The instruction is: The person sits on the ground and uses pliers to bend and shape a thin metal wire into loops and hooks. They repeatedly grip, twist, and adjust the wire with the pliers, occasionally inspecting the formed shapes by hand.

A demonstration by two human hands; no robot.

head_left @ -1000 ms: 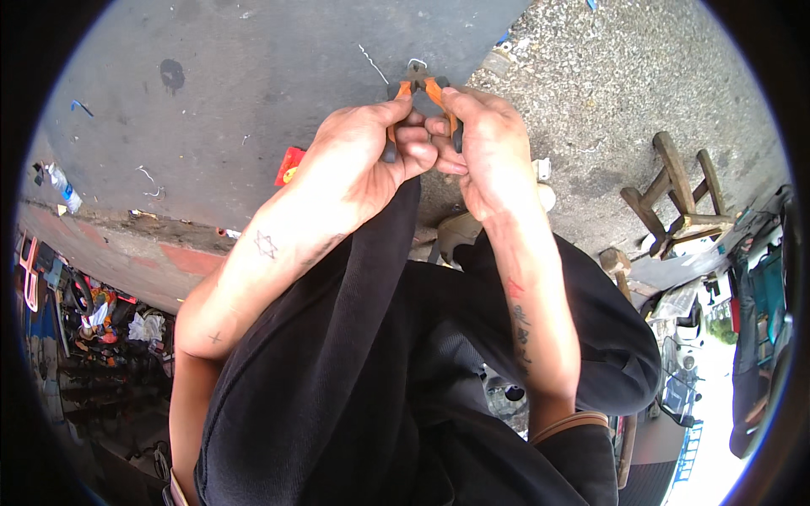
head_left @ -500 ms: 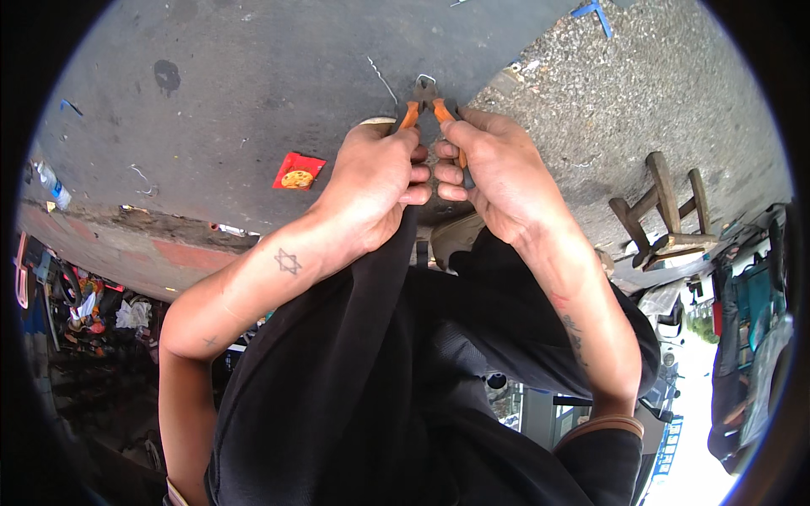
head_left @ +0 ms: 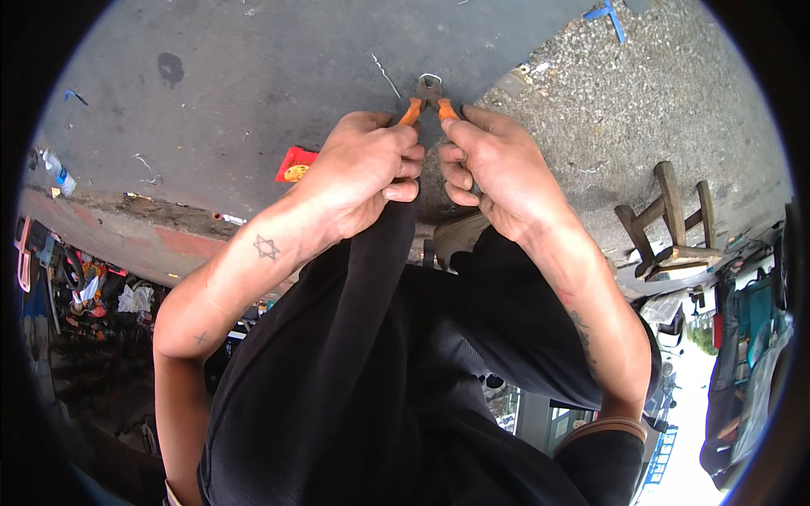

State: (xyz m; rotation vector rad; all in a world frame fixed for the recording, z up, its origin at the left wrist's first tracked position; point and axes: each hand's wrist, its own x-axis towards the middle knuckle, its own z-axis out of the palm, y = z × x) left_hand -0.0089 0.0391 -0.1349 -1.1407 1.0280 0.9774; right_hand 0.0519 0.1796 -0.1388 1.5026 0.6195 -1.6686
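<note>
With both hands I grip a pair of pliers that has a dark metal head and orange handles. My left hand is closed round the left handle and my right hand round the right one. The handles are spread apart, and the jaws point away from me. A short bent piece of pale wire shows at the jaws; whether they pinch it I cannot tell. Just left of the head, a twisted strand of wire lies on the dark ground. My fingers hide the handle ends.
Beside my left wrist is a red packet, partly covered by the forearm. A wooden stool lies tipped over at right on rough concrete. Farther off are a blue strip and, at far left, a plastic bottle.
The plier handles have spread wider as my hands moved slightly apart. My left forearm has shifted left and now covers part of the red packet. The view has also shifted slightly.
</note>
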